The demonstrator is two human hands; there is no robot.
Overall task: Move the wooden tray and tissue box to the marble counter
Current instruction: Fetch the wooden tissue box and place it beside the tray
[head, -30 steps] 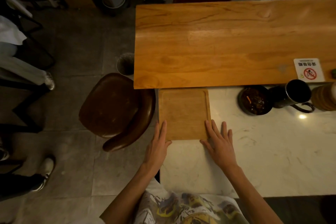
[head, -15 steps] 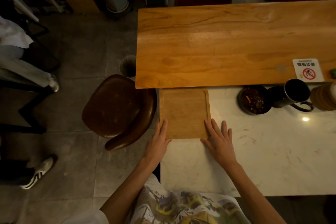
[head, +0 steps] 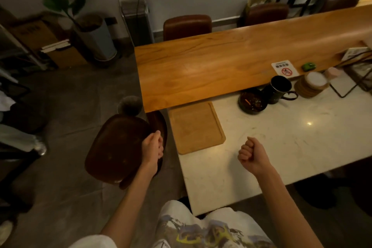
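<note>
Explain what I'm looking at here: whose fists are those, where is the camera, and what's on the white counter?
No machine here: a person wears a camera on the head, looking down at their own arms. The left hand and right hand are both closed into fists and hold nothing. On the marble counter lies a wooden tray, empty, with a dark bowl, a black mug and a stack of coasters further back. Behind runs a wooden table. No tissue box is visible.

A café or bar: a long wooden desk point(head: 231, 70) with leather chairs point(head: 187, 26), a no-smoking sign point(head: 284, 69) at two o'clock, stacked coasters point(head: 311, 84), an ashtray point(head: 252, 101) and a potted plant point(head: 94, 36) at ten o'clock.
</note>
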